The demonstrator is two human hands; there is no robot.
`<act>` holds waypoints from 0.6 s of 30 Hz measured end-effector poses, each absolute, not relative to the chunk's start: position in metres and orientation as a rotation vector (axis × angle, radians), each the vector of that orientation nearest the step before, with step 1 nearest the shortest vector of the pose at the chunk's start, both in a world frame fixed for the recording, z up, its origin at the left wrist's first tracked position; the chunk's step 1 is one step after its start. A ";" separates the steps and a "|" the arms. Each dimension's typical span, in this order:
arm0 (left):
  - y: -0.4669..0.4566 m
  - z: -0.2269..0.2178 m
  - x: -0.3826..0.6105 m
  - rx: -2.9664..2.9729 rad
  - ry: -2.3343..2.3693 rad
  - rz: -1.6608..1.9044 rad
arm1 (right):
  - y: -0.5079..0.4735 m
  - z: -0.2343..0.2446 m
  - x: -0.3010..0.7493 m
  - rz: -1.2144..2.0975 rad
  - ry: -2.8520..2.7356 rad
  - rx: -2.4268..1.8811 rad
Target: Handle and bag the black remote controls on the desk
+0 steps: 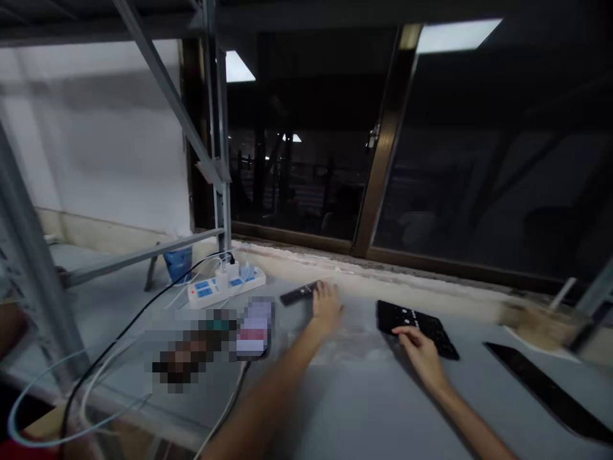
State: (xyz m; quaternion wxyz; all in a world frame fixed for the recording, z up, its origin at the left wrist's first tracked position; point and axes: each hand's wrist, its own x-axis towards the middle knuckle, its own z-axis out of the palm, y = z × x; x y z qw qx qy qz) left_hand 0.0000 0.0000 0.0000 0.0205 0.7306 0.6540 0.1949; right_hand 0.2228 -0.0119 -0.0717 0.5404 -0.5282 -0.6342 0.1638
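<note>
My left hand (327,308) reaches to the back of the grey table, its fingers stretched out and slightly blurred. Its fingertips lie at the right end of a black remote control (297,294). Over the near edge of a flat black piece with white button-like marks (416,322) is my right hand (421,355). Its fingers are curled, with thumb and forefinger close together; what they hold, if anything, is hidden. I cannot tell whether the black piece is one item or several remotes side by side.
A white power strip (225,287) with plugs and trailing cables stands left, near a blue cup (179,263). In front lies a phone (253,329), blurred out. A long dark slab (548,386) and a brownish container (539,326) are at right. Metal posts (220,128) frame the window.
</note>
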 end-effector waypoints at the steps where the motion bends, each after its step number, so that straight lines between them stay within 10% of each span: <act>1: 0.010 -0.006 -0.003 2.197 2.110 0.583 | -0.012 -0.072 0.223 0.380 -1.506 -1.249; 18: 0.030 -0.048 -0.053 2.080 2.486 0.585 | 0.000 -0.081 0.237 0.323 -1.471 -1.211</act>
